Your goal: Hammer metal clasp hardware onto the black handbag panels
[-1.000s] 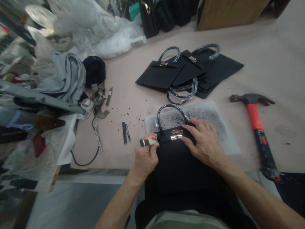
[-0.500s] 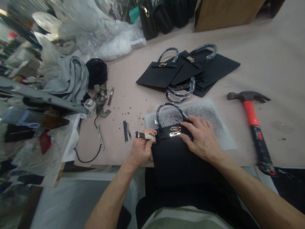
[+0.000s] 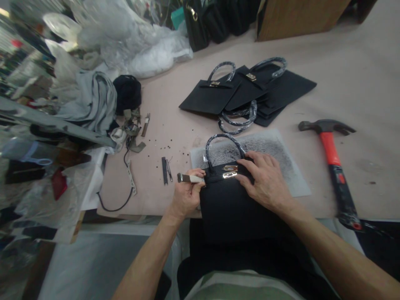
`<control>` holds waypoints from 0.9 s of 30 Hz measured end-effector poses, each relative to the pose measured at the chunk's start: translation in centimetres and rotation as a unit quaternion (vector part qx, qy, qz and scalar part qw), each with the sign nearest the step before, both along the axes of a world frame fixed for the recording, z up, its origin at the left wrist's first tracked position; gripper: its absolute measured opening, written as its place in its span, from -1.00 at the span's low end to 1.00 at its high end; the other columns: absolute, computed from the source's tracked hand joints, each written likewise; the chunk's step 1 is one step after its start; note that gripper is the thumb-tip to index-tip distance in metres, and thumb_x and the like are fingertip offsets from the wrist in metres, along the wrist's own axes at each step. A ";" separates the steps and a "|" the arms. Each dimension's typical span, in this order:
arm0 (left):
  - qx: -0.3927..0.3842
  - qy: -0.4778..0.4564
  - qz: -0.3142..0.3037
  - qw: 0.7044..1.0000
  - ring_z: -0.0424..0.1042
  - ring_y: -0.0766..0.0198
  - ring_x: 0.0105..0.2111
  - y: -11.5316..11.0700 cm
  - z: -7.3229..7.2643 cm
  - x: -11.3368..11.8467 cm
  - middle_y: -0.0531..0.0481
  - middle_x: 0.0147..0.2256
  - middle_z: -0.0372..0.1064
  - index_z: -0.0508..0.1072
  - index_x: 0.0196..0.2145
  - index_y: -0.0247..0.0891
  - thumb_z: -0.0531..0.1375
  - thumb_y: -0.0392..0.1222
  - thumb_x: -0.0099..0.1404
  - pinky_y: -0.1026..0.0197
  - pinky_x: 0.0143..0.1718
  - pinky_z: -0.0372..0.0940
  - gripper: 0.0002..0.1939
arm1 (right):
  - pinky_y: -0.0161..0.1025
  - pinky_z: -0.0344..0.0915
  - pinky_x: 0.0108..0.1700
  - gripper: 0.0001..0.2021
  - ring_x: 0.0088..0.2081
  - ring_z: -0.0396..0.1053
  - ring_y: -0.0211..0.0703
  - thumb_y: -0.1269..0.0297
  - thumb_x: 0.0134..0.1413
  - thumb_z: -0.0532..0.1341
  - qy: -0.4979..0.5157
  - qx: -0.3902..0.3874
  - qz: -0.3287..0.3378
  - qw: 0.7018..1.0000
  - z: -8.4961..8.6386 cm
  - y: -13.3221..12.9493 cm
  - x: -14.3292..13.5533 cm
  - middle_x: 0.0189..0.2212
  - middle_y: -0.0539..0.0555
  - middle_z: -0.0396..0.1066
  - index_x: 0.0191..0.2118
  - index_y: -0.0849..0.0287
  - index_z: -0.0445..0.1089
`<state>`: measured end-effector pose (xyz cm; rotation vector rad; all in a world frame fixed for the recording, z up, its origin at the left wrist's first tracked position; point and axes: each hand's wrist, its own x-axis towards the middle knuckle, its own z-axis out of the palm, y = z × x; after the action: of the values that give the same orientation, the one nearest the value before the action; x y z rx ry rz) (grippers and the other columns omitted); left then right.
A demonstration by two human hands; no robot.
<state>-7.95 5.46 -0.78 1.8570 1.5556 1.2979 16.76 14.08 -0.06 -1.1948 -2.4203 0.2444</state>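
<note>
A black handbag panel [image 3: 231,208] with a plastic-wrapped handle [image 3: 225,136] lies across the table's front edge and hangs towards my lap. Gold-coloured clasp plates [image 3: 230,175] sit near its top. My left hand [image 3: 186,192] is closed around a short hand tool [image 3: 189,178] with a brown end and a pale, wrapped-looking grip. The tool's tip meets the panel's left edge below the handle; its exact shape is hidden. My right hand [image 3: 265,177] grips the panel's upper right part, thumb and forefinger beside the clasp plates. Beneath lies a white, black-speckled board [image 3: 292,179].
A claw hammer [image 3: 333,154] with a red and black handle lies at the right. More black panels [image 3: 209,98] with handles are piled behind. Thin tools [image 3: 164,171] and black bits lie left; clear plastic wrap [image 3: 153,54] and a cardboard box [image 3: 296,21] stand farther back.
</note>
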 end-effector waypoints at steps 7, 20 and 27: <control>-0.009 0.032 -0.004 0.999 0.52 0.13 -0.04 0.1 0.7 0.1 -0.13 -0.11 0.49 0.40 -0.16 -0.21 0.14 -0.37 0.35 0.02 0.03 0.45 -0.86 | 0.17 0.17 0.17 -0.66 0.11 0.27 0.24 0.16 0.27 0.17 -0.001 -0.005 0.002 1.000 0.1 0.0 -0.1 0.11 0.30 0.35 0.06 0.20 0.44; 0.018 0.063 0.050 0.997 0.53 0.13 -0.07 -0.2 0.1 1.3 -0.13 -0.15 0.50 0.41 -0.18 -0.24 0.14 -0.34 0.35 0.02 0.02 0.45 -0.90 | 0.18 0.15 0.20 -0.66 0.14 0.27 0.23 0.16 0.27 0.18 0.000 -0.002 0.000 1.000 -0.1 -0.1 0.0 0.12 0.30 0.35 0.06 0.20 0.43; -0.013 0.066 -0.030 0.997 0.54 0.13 -0.04 0.4 1.0 -0.2 -0.13 -0.10 0.51 0.41 -0.16 -0.22 0.15 -0.35 0.34 0.02 0.03 0.47 -0.87 | 0.18 0.17 0.18 -0.68 0.12 0.28 0.23 0.17 0.25 0.19 0.003 0.000 0.001 1.000 0.0 0.0 0.0 0.10 0.28 0.36 0.06 0.17 0.43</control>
<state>-8.17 5.85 0.18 1.9927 1.5609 1.1431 16.79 14.03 -0.02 -1.1894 -2.4168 0.2494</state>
